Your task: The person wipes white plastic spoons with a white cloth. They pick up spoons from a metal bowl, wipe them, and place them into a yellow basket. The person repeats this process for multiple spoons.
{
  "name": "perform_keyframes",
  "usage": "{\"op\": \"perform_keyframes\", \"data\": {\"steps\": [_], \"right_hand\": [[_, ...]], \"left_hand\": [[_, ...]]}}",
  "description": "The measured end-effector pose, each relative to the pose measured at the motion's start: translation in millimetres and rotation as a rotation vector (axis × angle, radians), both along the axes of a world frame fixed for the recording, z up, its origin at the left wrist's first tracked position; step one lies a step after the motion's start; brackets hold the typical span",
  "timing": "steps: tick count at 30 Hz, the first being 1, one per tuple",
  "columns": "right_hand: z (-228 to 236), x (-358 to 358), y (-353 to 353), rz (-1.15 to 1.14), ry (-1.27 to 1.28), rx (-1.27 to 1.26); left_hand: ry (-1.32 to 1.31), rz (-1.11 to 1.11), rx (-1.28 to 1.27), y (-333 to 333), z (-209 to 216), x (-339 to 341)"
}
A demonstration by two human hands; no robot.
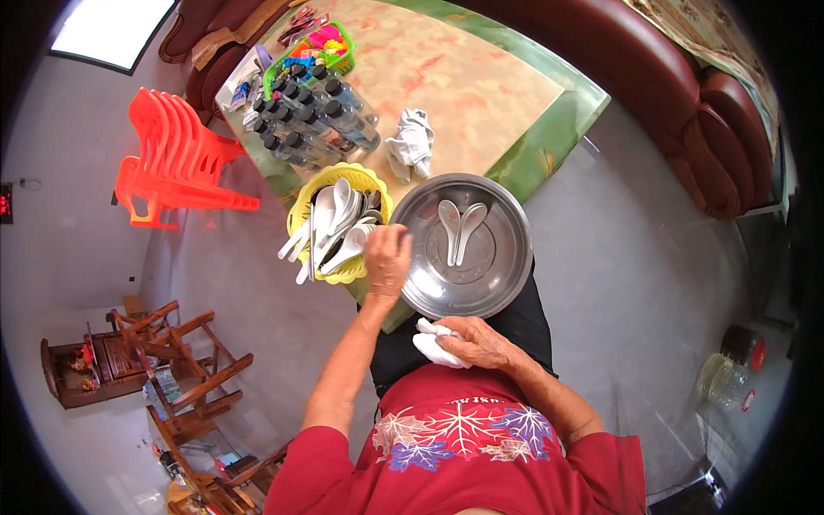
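Observation:
My left hand is over the gap between a yellow plastic basket and a wide steel basin. Its fingers are loosely bent and slightly blurred, with nothing visible in them. White soup spoons fill the basket in a heap, some handles sticking out over its near left side. Two white spoons lie side by side in the basin, bowls pointing away from me. Close to my body, my right hand grips a bunched white cloth just below the basin's near rim.
Several black-capped clear bottles stand behind the basket, near a green basket of colourful items. Another crumpled cloth lies on the marble-patterned table. Stacked orange chairs stand left; a dark red sofa curves behind.

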State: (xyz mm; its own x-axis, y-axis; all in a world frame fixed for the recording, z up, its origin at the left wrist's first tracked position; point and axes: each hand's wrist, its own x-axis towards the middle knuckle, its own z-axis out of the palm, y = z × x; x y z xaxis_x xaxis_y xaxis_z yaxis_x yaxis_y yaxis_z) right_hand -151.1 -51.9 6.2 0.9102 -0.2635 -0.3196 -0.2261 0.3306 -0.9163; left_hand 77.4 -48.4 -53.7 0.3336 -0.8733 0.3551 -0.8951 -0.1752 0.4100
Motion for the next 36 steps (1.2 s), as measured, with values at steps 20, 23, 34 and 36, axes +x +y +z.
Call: {"op": "perform_keyframes", "data": {"steps": [20, 23, 34, 36], "right_hand": [[-10.9, -24.7, -3.7, -0.170, -0.028, 0.063], [-8.8, -25.7, -2.7, -0.170, -0.026, 0.074], [-9.2, -29.1, 4.5, -0.160, -0.010, -0.040], [-8.2, -28.0, 7.3, -0.137, -0.022, -0.038]], "left_hand": [[1.358, 0.328, 0.787, -29.0, -35.8, -35.2], [1.556, 0.379, 0.767, -28.6, -33.1, -35.1], [0.665, 0.244, 0.304, -4.7, 12.0, -50.2], [0.395, 0.215, 0.227, 3.3, 19.0, -48.9]]}}
